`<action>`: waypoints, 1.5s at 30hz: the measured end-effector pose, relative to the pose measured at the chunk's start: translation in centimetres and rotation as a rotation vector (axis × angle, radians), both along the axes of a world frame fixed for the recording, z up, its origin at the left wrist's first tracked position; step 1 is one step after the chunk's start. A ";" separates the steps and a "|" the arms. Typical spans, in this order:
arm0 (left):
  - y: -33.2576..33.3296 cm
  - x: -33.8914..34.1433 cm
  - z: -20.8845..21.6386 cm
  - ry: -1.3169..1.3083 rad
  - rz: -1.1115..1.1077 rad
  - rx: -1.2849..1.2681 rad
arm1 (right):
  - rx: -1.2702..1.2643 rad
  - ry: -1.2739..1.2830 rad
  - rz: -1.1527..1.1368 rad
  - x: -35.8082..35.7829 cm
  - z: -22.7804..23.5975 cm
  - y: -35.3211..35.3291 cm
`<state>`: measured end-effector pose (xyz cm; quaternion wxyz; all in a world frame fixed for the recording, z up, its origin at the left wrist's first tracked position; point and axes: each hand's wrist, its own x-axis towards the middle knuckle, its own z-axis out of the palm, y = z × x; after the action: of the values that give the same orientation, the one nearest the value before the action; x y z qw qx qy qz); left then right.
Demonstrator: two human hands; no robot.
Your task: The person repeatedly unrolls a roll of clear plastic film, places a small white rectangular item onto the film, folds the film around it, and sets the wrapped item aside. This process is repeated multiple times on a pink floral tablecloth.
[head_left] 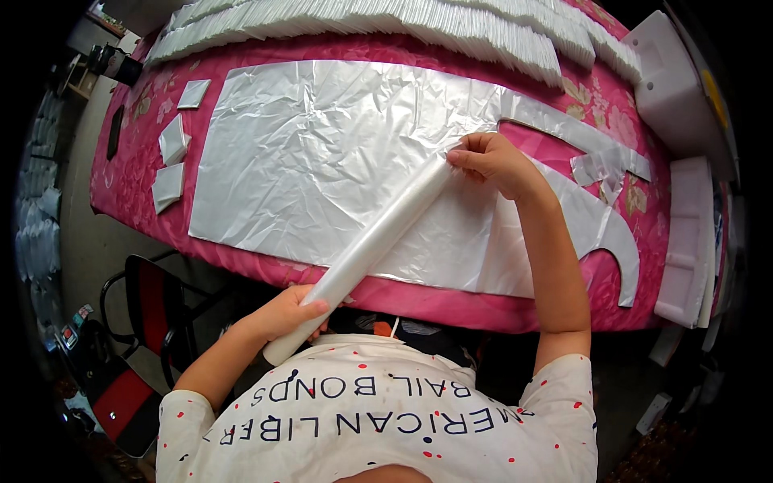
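A long, flattened strip of folded white plastic bag [378, 239] runs diagonally in front of me, from near my body up over the table. My left hand [296, 312] is closed around it close to its lower end, thumb on top. At its upper end my right hand [493, 163] pinches it between thumb and fingers. Beneath the strip lies a flat stack of silvery-white plastic bags [274, 153], creased on top, with cut-out handles [539, 115] toward the right. A crumpled piece of plastic [600, 167] rests by the handle cut-out.
Long rows of folded white packets [370, 20] line the table's far side. Several small folded squares [168, 187] lie at left on the pink floral tablecloth [233, 256], near a dark flat object [116, 132]. White foam boxes [681, 88] stand at right. A red-black chair [155, 302] stands at lower left.
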<state>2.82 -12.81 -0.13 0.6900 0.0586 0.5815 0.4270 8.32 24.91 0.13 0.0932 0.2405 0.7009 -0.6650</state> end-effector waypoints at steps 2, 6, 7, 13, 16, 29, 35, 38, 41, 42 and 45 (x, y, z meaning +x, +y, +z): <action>0.0 -0.1 0.2 0.026 -0.023 0.007 | 0.022 0.033 -0.026 0.2 -0.3 0.3; -0.3 -0.5 0.4 0.093 -0.098 -0.016 | 0.211 0.176 -0.251 1.6 -1.1 4.5; -0.5 -0.7 0.4 0.097 -0.118 -0.029 | 0.226 0.206 -0.360 2.4 -1.3 6.5; -3.4 -3.0 1.0 -0.028 -0.208 -0.002 | 0.440 0.182 -0.616 9.9 -1.8 17.2; -3.6 -5.0 1.6 -0.035 -0.356 0.032 | 0.381 0.191 -0.684 12.0 -2.1 18.1; 12.2 -6.5 3.8 1.611 -0.675 0.722 | 0.206 0.257 -0.252 -0.2 -0.9 6.5; 12.1 -5.2 -0.2 1.539 -0.852 1.103 | 0.224 0.102 -0.190 -2.4 -0.6 5.8; 11.3 -4.2 -1.0 1.545 -0.949 0.964 | 0.163 0.043 -0.157 -2.7 -0.6 6.4; 10.6 -3.0 -1.5 1.523 -1.040 0.867 | 0.197 0.046 -0.070 -2.4 -1.3 7.4; 10.5 -2.7 -1.7 1.536 -1.024 0.861 | 0.196 0.067 -0.131 -2.5 -1.0 6.9; 10.2 -1.3 -2.0 1.557 -0.964 0.810 | 0.324 0.163 -0.268 -1.9 0.0 4.8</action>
<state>1.56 -2.63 -2.16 0.1443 0.7820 0.5962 0.1101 6.44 29.67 0.16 -0.0929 0.2888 0.7656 -0.5673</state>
